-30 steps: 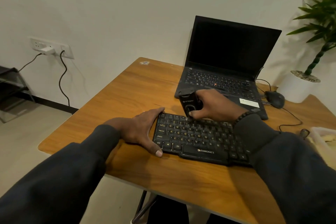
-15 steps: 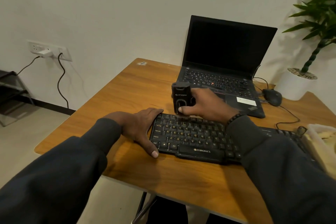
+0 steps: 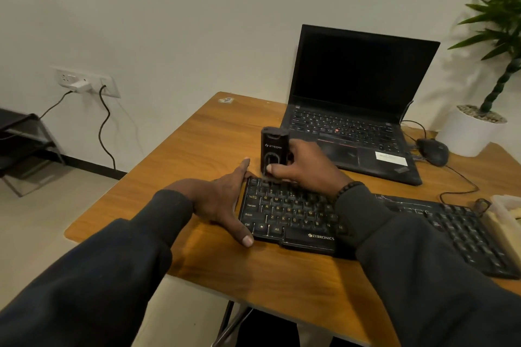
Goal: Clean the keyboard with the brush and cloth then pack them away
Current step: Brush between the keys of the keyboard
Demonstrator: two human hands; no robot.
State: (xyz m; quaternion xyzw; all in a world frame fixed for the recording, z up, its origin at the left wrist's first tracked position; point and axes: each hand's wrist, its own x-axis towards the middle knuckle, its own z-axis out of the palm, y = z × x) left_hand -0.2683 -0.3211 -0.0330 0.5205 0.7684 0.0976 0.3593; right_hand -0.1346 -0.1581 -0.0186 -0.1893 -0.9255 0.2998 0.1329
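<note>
Shifted to the top-left keys, the right hand (image 3: 306,167) grips the upright black plastic brush (image 3: 274,149) on the black keyboard (image 3: 287,217) lying on the wooden counter (image 3: 197,149), the flat, open left hand (image 3: 218,203) bracing its edge; short, light strokes likely work best.

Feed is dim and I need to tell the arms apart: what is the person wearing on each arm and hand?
Both arms are in long, dark, plain sleeves that reach the wrists. The left hand is bare, with no glove, ring or band visible. The right hand is bare too, but a dark beaded bracelet circles its wrist at the cuff. No markings show on either sleeve.
</note>
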